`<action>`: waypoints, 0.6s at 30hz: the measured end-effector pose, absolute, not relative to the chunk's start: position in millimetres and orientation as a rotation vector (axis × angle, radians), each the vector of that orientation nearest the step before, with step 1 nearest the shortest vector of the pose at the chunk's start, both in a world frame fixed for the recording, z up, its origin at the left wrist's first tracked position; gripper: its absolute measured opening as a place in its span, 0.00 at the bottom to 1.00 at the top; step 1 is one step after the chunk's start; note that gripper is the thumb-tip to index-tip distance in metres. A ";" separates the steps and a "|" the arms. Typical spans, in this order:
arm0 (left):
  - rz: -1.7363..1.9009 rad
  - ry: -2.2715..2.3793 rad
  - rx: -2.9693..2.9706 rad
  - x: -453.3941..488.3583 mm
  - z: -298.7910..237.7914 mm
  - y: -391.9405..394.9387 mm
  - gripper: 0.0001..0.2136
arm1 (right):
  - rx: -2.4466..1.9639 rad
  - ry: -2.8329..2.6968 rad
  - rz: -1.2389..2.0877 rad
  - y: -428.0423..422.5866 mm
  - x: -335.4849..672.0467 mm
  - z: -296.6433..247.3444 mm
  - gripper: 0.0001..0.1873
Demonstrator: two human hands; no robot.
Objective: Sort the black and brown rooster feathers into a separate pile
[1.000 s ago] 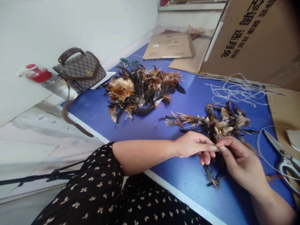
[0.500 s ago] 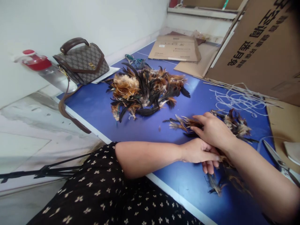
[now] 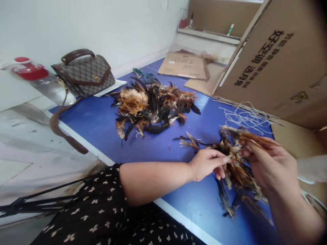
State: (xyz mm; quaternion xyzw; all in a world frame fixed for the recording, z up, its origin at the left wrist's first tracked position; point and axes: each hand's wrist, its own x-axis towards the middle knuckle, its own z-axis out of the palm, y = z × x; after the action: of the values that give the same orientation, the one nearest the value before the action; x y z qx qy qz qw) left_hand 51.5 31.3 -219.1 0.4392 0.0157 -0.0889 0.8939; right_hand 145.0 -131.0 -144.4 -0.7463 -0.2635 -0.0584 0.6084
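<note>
My left hand pinches the stems of a small bunch of brown and black feathers just above the blue table. My right hand is closed around the same bunch from the right, with long rust-coloured feathers sticking out over its fingers. Loose feathers lie on the table just beyond my left hand. A big heap of black, tan and orange feathers lies farther back in the middle of the table.
A patterned brown handbag and a red-capped bottle sit at the table's far left corner. Flattened cardboard lies at the back, a large printed box stands on the right, and pale strings trail before it.
My right hand reached out to the loose feathers, then came back to the bunch carrying long rust feathers. The left hand kept its pinch on the stems.
</note>
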 end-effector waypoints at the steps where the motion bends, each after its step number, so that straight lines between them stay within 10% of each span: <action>1: -0.153 0.048 0.882 52.4 -220.3 30.6 0.31 | -1.659 -0.514 -0.090 -134.9 136.6 -148.0 0.17; 18: -0.124 0.125 0.956 56.1 -219.1 35.5 0.30 | -1.510 -0.433 0.334 -184.0 104.4 -202.2 0.24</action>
State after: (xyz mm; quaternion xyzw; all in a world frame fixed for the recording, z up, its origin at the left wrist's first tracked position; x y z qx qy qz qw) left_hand 56.1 35.5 -219.1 0.4594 0.0602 -0.0594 0.8842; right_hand 104.4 -184.0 -202.2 -0.6764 -0.1941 0.1495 0.6946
